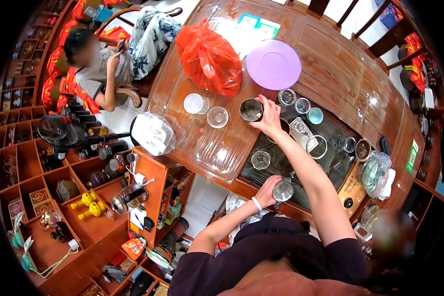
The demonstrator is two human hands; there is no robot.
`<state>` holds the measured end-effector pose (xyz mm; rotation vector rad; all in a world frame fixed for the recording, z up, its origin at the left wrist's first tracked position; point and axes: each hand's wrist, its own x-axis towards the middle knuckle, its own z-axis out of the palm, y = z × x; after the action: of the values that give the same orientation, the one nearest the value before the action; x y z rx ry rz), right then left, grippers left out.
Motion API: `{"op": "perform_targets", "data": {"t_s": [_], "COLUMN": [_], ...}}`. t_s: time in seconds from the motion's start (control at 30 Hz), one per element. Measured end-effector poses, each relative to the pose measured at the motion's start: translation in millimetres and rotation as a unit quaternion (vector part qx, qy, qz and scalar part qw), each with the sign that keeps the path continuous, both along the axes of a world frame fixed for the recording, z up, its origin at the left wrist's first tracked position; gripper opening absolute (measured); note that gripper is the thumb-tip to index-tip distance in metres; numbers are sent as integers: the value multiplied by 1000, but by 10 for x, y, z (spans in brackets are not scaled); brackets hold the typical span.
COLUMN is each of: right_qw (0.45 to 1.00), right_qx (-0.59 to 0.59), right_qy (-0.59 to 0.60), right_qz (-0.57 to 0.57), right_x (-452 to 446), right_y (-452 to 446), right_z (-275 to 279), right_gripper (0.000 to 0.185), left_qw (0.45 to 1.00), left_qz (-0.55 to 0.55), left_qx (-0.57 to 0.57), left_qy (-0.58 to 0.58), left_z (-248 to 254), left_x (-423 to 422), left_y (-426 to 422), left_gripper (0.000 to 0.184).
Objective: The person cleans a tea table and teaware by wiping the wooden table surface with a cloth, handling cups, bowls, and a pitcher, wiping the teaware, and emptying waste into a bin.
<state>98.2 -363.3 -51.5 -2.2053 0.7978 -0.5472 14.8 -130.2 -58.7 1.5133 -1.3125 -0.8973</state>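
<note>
My right hand [270,118] reaches across the table and grips a dark round cup [251,110] by its side. Its mouth faces up at me, and something dark shows inside. Close to the front edge of the tea tray [249,167], my left hand [267,193] is closed on a small clear glass pitcher [283,190]; the fingers are partly hidden. A clear glass cup [260,160] rests on the tray just beyond it. Several small glasses, including a pale blue cup [314,116], stand right of my right hand, and a glass bowl [217,117] sits left of the dark cup.
A red plastic bag [208,59] and a purple round lid [274,64] lie farther back. A white tub [196,104] and a white plastic bag [154,133] are at the left. Stacked glass bowls [375,173] stand right. A seated person [101,74] holds a phone beyond the table.
</note>
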Motion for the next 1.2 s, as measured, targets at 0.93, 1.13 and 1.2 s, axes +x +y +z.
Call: {"op": "perform_targets", "data": {"t_s": [0.93, 1.13, 1.2], "right_qw": [722, 643, 639], "right_qx": [198, 326, 316], "right_qy": [12, 52, 72], "right_qz": [-663, -691, -698], "right_x": [-6720, -7319, -7419], "right_y": [3894, 3598, 3183], "right_z": [-863, -2590, -3204], "right_gripper": [76, 81, 84], "left_qw": [980, 962, 959], "left_qz": [7, 6, 19], "left_qx": [66, 96, 99], "left_qy": [-188, -255, -265], "left_z": [-483, -653, -701], "left_x": [-647, -662, -672], "left_y": [-222, -385, -409], "left_gripper": [78, 75, 75]}}
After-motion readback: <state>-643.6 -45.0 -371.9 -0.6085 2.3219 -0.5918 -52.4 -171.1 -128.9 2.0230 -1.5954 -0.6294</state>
